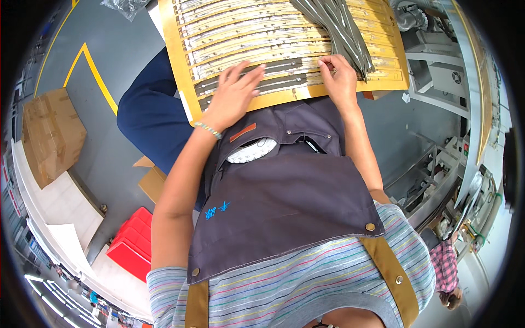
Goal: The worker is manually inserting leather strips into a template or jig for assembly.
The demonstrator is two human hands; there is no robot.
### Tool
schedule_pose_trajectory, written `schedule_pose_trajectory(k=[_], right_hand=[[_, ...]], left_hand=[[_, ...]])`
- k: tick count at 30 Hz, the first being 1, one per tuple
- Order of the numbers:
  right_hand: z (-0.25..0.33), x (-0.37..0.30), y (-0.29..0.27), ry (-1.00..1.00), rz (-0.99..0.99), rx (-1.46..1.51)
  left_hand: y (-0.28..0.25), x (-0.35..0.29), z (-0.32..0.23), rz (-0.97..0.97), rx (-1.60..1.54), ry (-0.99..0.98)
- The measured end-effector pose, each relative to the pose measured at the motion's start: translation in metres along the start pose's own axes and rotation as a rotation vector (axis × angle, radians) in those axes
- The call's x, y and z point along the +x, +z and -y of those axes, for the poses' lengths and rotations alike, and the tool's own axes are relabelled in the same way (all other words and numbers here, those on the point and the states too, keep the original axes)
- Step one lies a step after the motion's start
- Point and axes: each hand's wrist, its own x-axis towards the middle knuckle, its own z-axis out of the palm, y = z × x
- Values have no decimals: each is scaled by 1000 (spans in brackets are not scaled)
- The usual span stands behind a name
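A yellow board (186, 71) with long parallel slots lies in front of me. Dark grey zippers (279, 83) lie flat in the slots nearest me. My left hand (234, 94) rests over the left part of these zippers, fingers spread and palm down. Close to their right ends is my right hand (340, 81), its thumb and forefinger drawn together; whatever is between them, if anything, is too small to tell. A loose bundle of dark grey zippers (342, 33) drapes across the board's upper right, just beyond my right hand.
Left of me stand a cardboard box (52, 134) and a red plastic bin (131, 240). A clear plastic bag (127, 6) lies at the top left. Grey metal machine frames (440, 76) are on the right. Another person (445, 265) in a checked shirt is at the lower right.
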Motion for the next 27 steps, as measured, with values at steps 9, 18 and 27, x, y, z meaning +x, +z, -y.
schedule_pose_trajectory(k=[9,18,27], right_hand=[[-3,-1,-4,29,25,39],[52,10,23,-405,242,-71],[81,14,60,-482,356,-25]], left_hand=[[-68,-87,40,59,130,-162],[-45,-58,27,-170,20,-185],[-30,-25,34,-102,136,5]])
